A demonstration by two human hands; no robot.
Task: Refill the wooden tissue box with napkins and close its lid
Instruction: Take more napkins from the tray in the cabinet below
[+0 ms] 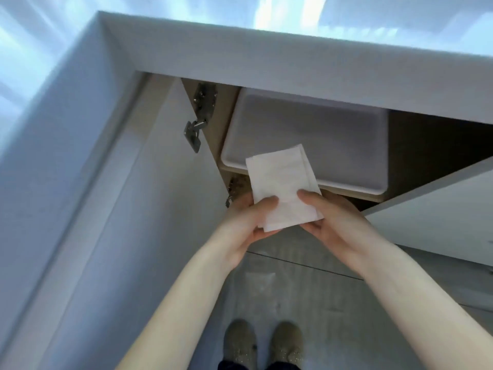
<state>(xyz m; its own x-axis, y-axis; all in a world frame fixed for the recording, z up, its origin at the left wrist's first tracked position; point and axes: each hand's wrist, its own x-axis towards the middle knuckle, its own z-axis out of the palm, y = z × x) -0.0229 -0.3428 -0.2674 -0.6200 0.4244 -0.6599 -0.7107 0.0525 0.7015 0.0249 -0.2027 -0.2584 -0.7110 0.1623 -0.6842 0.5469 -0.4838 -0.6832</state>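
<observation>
Both hands, left hand (248, 217) and right hand (333, 217), grip folded napkins (282, 185).

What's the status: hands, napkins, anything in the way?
Left hand and right hand both gripping the folded napkins, in front of open cabinet. White bin on shelf behind. Wooden tissue box not in view. Nothing in the way.

Both bare forearms stretched forward and converging toward the middle. Left hand (249, 218) cupped palm-up, thumb pressed on top of a small stack of white napkins (282, 186), fingers underneath. Right hand (329, 212) mirroring it, thumb on top, fingers curled below. Hands near each other, not touching.
</observation>
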